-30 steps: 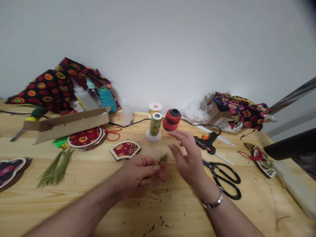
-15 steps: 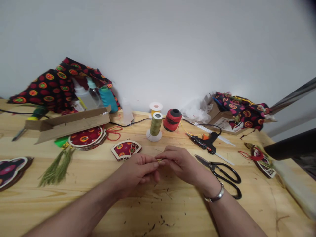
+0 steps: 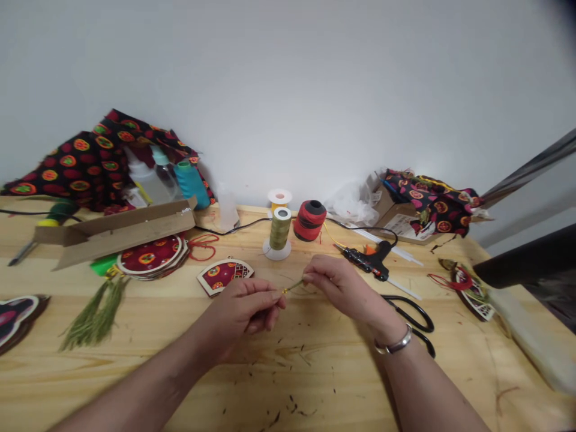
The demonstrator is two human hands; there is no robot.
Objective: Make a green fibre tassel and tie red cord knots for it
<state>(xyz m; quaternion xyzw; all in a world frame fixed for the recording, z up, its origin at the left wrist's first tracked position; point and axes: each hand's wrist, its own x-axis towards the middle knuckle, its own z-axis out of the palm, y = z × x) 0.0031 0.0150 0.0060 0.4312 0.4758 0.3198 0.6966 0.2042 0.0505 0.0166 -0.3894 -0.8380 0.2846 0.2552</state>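
Left hand [image 3: 240,307]: fingers close narrow on gold end of small green thread bunch [image 3: 293,286].
Right hand [image 3: 338,285]: pinches green end; bunch is between hands, above table [image 3: 315,384].
Done: one green tassel [image 3: 92,315] lies finished on table.

- Your left hand [image 3: 240,309] pinches a gold-tipped wisp of olive thread [image 3: 293,285] (barely thicker than a line)
- Your right hand [image 3: 335,285] holds its far end
- A hot glue gun [image 3: 366,263] lies nearby on the wooden table [image 3: 315,378]

Thin olive thread wisp [image 3: 294,285] — gold-tipped, approx. horiz., mid-air.
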